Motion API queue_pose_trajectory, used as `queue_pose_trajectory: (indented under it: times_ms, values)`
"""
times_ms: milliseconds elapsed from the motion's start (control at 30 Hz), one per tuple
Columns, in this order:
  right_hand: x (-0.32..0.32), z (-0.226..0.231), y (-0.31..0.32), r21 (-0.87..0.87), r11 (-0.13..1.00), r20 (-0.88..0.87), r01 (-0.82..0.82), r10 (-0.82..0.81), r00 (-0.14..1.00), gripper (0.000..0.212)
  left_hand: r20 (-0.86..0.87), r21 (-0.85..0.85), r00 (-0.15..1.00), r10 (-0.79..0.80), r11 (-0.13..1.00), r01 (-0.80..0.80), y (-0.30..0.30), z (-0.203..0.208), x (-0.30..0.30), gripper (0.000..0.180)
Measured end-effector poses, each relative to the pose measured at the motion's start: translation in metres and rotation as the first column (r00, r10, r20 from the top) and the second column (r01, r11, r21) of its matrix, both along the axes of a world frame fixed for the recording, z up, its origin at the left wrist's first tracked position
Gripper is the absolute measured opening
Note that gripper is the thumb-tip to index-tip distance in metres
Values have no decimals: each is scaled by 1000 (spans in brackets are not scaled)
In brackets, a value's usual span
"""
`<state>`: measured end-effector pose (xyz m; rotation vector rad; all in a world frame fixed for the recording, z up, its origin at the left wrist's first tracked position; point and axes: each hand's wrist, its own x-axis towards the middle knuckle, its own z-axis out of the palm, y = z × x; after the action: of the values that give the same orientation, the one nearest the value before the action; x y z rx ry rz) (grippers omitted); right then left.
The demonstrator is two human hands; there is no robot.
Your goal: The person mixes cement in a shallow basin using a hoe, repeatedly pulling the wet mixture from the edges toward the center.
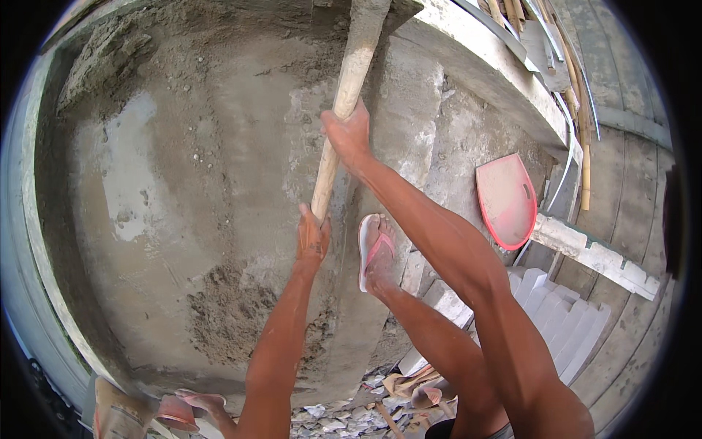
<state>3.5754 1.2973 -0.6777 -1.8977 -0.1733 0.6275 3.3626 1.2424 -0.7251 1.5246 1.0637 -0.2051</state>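
Both my hands are closed around the pale wooden handle of a hoe, which slants from the middle up to the far edge. My left hand grips the near end of the handle. Farther up, my right hand wraps round the shaft. The dark metal blade is at the top rim, partly cut off and next to grey mortar. Wet grey mortar is spread over the trough floor, with a crumbly heap left of my left forearm.
Low walls border the trough. A red plastic dustpan-like scoop lies at right beside a whitish bar. My foot in a pink-strapped flip-flop stands on the floor. Rubble, sacks and wooden sticks lie around.
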Motion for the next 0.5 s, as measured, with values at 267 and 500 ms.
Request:
queue_pose_trajectory:
  times_ms: [267,500]
  values:
    - [51,-56,1,156,958,-131,241,-221,966,37,-49,278,964,-262,923,265,20,-70,43,37]
    - [65,-57,2,-277,960,286,-44,127,950,39,129,34,982,-135,991,131,-27,-18,41,51]
